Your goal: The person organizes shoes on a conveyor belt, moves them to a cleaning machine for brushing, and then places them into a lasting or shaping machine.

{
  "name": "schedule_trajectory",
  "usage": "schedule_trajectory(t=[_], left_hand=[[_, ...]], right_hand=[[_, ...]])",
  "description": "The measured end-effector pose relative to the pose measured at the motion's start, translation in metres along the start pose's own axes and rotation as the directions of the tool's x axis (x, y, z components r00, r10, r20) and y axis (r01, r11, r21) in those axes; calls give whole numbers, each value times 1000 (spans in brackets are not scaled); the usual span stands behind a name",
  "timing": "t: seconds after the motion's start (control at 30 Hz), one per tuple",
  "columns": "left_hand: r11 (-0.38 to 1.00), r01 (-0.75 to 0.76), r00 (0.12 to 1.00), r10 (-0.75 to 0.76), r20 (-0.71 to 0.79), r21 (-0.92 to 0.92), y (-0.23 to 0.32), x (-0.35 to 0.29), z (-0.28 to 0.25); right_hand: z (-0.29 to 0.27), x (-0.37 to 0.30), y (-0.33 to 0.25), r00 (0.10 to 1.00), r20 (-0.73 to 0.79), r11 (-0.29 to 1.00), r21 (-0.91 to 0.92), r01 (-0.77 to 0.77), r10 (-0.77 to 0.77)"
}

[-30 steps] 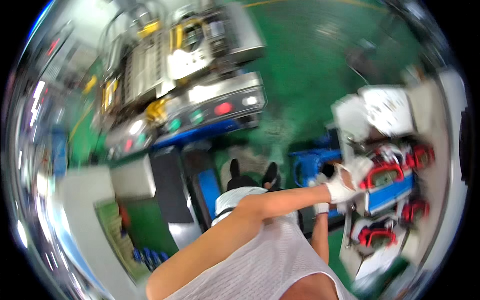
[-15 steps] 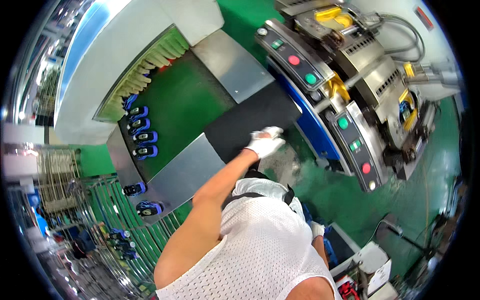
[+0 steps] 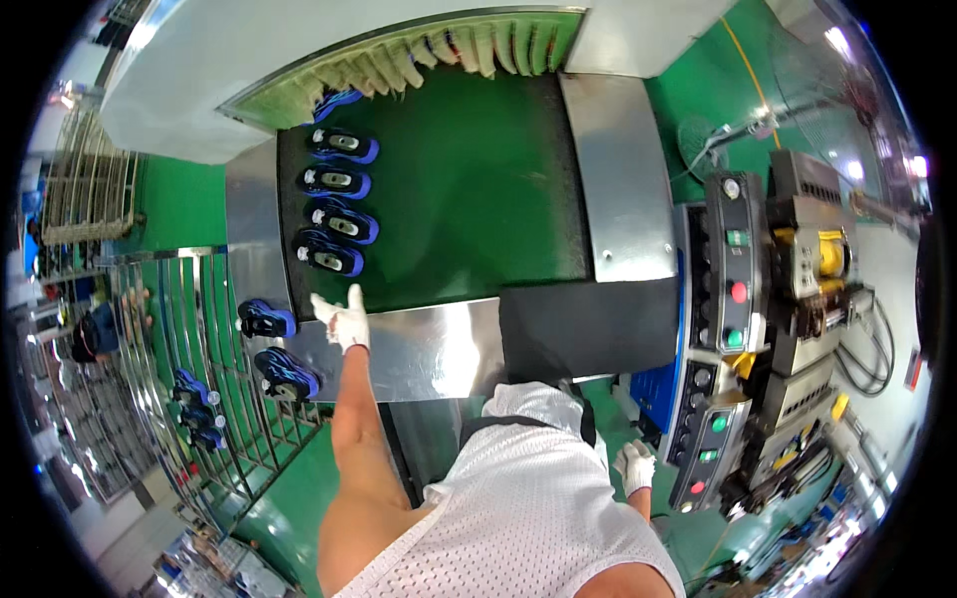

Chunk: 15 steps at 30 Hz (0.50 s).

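My left hand [image 3: 344, 321], in a white glove, reaches over the metal front ledge [image 3: 419, 349] with its thumb and fingers spread; nothing is in it. Just beyond it, black-and-blue shoes [image 3: 332, 254] form a row along the left side of a green conveyor belt [image 3: 469, 219]. Left of this hand, one shoe [image 3: 267, 319] sits on the metal corner, and another [image 3: 286, 375] lies nearer to me. At my right side hangs my right hand [image 3: 635, 466], also gloved, with loosely bent fingers apart and nothing visible in it.
A pale fringe curtain [image 3: 399, 62] hangs across the machine opening at the belt's far end. Black mat [image 3: 588, 329] covers the ledge's right part. To the right stands a machine with control panels [image 3: 736, 259]. A metal rack [image 3: 199, 369] with more shoes stands at left.
My view has swung to the left. My left hand has moved from above the black mat leftward to the shoes, and its fingers are spread. My right hand stays low at my side.
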State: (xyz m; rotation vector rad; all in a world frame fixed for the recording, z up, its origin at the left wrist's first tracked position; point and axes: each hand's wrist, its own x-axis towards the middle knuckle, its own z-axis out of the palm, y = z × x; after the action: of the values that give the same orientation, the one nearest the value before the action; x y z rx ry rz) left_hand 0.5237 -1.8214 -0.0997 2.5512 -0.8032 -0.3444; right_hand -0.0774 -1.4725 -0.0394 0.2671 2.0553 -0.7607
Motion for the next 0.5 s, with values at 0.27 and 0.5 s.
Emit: schedule_trajectory(t=[0.27,0.5], left_hand=[[875,-405,913,402,68,266,61,136,20],[867,-492,860,470,198,82,76,71,-5]], right_hand=[[25,10,-87,998,50,839,-541,64,-44],[138,-7,-168,830,408,698,-462,547,-381]])
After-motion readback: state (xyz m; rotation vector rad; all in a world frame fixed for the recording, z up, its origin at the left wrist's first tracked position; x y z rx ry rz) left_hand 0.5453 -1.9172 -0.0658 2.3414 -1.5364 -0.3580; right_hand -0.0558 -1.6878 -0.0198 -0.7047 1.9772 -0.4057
